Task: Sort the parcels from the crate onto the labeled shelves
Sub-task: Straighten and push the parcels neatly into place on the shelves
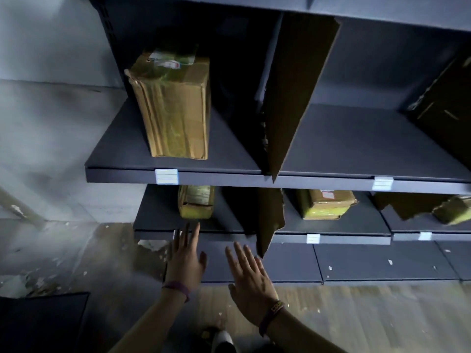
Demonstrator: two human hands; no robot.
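Dim light, dark grey metal shelving fills the upper and right parts of the frame. Both hands are low in the centre, empty, palms down, fingers spread wide and straight. The left hand (184, 261) reaches toward the front edge of the lower shelf (224, 236), fingertips just short of a small taped parcel (195, 202) that sits at the left end of that shelf — near it, not touching. The right hand (251, 278) hovers beside it, lower and further right, below a torn cardboard divider (270, 220) that hangs past the shelf edge.

Upper shelf (178, 164), left bay: a tall parcel (173, 108) wrapped in brown tape stands upright, a printed label on its top. A larger cardboard divider (298, 93) separates this bay from the next one to the right.

Lower shelf, middle bay: another small parcel (325, 203) lies flat. At the far right edge a further parcel (453, 208) shows only in part.

White label tags (166, 176) are clipped to the shelf fronts; their text is unreadable.

A band sits on each wrist. Floor below is scuffed, with pale scraps scattered about.
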